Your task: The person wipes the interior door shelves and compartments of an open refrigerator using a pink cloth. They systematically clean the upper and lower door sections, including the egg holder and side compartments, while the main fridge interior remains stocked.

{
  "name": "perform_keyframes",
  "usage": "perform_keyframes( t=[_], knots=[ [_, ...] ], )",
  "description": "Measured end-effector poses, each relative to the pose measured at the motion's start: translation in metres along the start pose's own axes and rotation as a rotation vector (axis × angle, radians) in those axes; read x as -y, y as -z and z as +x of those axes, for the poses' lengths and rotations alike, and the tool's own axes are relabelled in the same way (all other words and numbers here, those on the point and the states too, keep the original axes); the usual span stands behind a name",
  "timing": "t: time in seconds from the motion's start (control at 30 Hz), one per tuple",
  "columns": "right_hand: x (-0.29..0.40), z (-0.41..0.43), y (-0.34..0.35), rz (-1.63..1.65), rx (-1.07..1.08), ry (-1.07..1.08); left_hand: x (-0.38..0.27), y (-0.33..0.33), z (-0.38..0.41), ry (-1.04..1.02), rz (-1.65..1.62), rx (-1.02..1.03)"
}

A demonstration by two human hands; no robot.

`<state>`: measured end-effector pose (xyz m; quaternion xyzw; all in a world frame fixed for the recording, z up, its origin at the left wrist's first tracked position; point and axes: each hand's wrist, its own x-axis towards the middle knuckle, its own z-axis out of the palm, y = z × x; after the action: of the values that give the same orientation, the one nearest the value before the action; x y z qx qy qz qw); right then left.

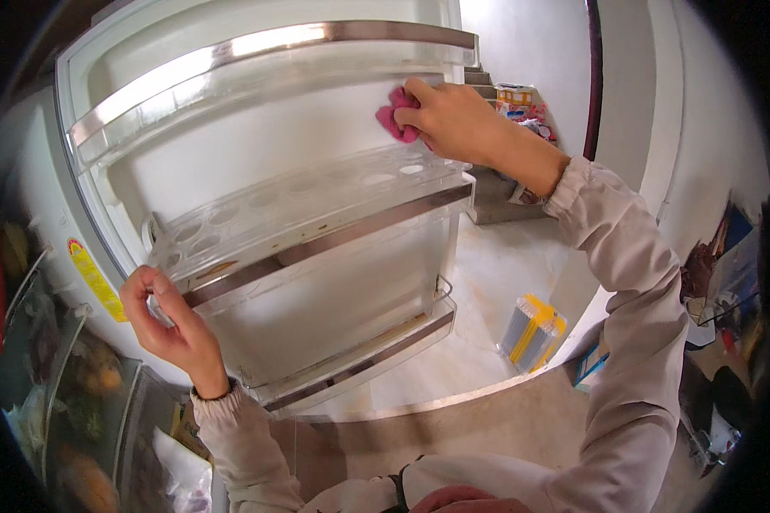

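Note:
A refrigerator door stands open before me, its white inner panel (231,141) lined with clear plastic shelves. My right hand (449,118) grips a crumpled pink cloth (399,115) against the panel, between the top door shelf (263,54) and the middle one. An egg tray (301,183) with round holes sits in the middle shelf (333,234), where brownish spots show. At that shelf's left end is my left hand (173,327), fingers curled around its corner. Lower down, the bottom door shelf (366,359) also has a dark metallic-looking strip.
Filled fridge drawers (83,397) lie at the left. Beyond the door, bags and packages (523,109) rest on stairs (487,192). A yellow and grey package (532,333) stands on the floor, near a wall edge. Assorted items crowd the far right.

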<state>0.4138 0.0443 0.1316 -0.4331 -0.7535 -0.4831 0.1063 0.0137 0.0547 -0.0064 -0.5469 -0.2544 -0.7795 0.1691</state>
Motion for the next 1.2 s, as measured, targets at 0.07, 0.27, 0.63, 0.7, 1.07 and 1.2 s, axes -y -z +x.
perform_keyframes(
  t=[0.07,0.27,0.63,0.7,1.07,1.2],
  knots=[
    [0.0,0.0,-0.009,0.133,0.065,-0.009,-0.003,0.001,0.001,-0.051,0.037,0.019],
    [0.017,0.004,-0.009,0.003,-0.21,-0.228,-0.007,-0.003,0.006,-0.071,0.067,-0.013],
    [0.025,0.038,-0.01,0.014,-0.303,-0.426,-0.01,-0.005,0.004,-0.091,0.04,0.0],
    [0.038,0.049,-0.007,0.177,-0.367,-0.373,-0.014,-0.006,0.002,-0.061,0.026,0.008],
    [0.06,0.055,-0.002,0.007,-0.209,-0.217,-0.003,0.004,0.004,-0.067,0.062,0.034],
    [0.016,0.014,-0.007,-0.254,0.029,-0.385,-0.009,-0.004,0.001,-0.066,0.024,0.007]
  ],
)
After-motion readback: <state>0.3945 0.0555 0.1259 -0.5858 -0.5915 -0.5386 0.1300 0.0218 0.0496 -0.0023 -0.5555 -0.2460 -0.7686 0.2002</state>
